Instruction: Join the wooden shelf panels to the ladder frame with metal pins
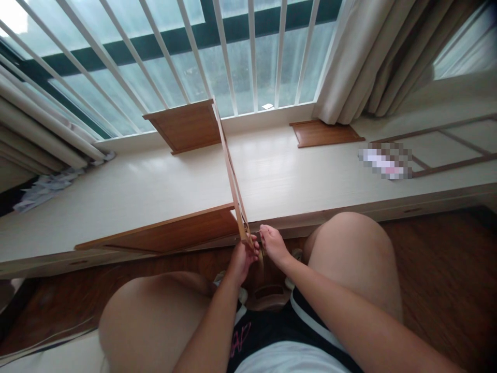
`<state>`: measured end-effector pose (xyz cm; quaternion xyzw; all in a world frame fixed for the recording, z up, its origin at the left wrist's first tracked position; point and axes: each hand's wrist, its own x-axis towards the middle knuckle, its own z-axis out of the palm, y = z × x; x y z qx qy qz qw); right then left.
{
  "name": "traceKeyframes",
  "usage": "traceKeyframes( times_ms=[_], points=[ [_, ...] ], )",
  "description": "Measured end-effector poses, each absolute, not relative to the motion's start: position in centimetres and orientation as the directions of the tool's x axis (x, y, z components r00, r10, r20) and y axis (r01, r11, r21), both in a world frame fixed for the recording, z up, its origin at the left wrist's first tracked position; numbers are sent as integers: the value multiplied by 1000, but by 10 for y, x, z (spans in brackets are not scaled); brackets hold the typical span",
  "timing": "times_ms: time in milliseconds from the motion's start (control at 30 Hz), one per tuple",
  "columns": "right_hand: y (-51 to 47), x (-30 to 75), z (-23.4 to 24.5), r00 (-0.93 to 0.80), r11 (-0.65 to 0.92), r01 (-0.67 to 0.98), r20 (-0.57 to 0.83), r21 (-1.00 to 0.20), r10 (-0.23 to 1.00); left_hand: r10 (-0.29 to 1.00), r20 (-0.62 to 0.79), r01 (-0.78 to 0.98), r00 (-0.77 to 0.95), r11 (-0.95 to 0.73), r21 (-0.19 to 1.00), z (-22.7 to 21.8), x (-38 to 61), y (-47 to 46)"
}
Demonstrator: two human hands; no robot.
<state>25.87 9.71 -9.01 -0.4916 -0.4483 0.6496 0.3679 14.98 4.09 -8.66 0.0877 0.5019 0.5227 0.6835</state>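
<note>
A wooden frame [229, 173], seen nearly edge-on, stands across the white window ledge with its near end over the front edge. Two brown wooden panels adjoin its left side: a far panel [186, 127] and a near panel [166, 230]. My left hand [244, 259] wraps round the frame's near end from below. Just right of that end, my right hand [274, 246] is closed in a pinch, with something thin and light between its fingertips that points at the frame. It is too small to name.
On the white ledge [272, 181] lie a separate brown panel [328, 133] and a ladder-like wooden frame [458, 142], a blurred-out packet [388, 165] beside it. White bars [252, 62] and beige curtains [361, 57] border the ledge. My knees flank the work above a wooden floor [435, 264].
</note>
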Motion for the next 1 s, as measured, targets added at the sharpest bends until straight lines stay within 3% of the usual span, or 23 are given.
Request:
traceKeyframes(
  times_ms=[100,233,567,1000],
  points=[
    [98,245,-89,-280,-389,-93,-351,-917,894,807,-582,-683,-105,367,632,-90,150,47],
    [97,238,-88,-275,-348,-67,-318,-935,907,805,-571,-725,-164,294,623,-94,150,52],
    [101,234,-96,-238,-332,-38,-314,-942,919,798,-524,-662,-298,224,716,-92,152,63],
    [102,237,-100,-178,-258,97,-272,-961,946,796,-533,-648,-288,247,720,-94,143,65]
  ],
)
